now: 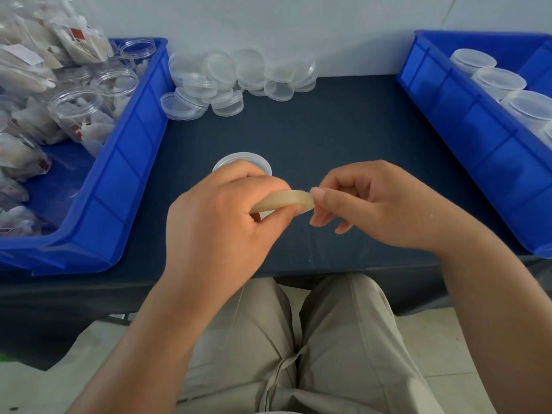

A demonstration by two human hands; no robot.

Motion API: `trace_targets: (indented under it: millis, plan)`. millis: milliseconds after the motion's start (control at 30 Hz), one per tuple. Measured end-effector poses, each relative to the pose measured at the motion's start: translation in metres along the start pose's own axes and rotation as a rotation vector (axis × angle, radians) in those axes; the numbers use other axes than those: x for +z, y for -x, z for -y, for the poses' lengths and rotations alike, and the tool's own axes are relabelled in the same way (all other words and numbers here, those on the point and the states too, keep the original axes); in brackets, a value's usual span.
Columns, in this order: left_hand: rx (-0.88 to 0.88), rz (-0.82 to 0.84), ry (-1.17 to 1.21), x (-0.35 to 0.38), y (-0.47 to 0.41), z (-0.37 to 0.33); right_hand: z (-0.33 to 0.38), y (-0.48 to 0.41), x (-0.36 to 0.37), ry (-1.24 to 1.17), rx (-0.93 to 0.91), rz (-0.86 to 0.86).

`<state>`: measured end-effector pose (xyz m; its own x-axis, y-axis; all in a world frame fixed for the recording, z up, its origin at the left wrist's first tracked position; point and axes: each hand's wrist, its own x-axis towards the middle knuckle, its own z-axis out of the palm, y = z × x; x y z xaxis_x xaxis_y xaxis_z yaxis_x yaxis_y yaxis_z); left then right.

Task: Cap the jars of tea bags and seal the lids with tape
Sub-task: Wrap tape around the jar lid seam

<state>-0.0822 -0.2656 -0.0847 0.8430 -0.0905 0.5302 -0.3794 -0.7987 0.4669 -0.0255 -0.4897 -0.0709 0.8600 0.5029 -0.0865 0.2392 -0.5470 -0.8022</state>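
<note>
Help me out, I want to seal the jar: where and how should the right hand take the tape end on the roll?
Pinch the tape end at the small step on the right rim of the roll, with the right hand coming from the right. The left hand wraps the left side of the nearly flat roll, so only that rim is free for a grip.

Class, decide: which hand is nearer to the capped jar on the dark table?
Left. The left hand, gripping the tape roll, partly covers the capped jar; the right hand lies off to its right.

Tan tape roll (283, 201) held flat, capped jar (242, 160) just behind
</note>
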Motion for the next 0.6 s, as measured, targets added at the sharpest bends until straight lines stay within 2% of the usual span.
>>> trace_targets:
  millis: [300, 600]
  plan:
    - [-0.036, 0.015, 0.061, -0.002, -0.0008, -0.0003, 0.0004, -0.0012, 0.0006, -0.146, -0.006, 0.072]
    - [-0.001, 0.017, -0.003, -0.0011, -0.001, -0.0014, 0.0036, -0.0019, -0.0046, 0.014, -0.051, 0.083]
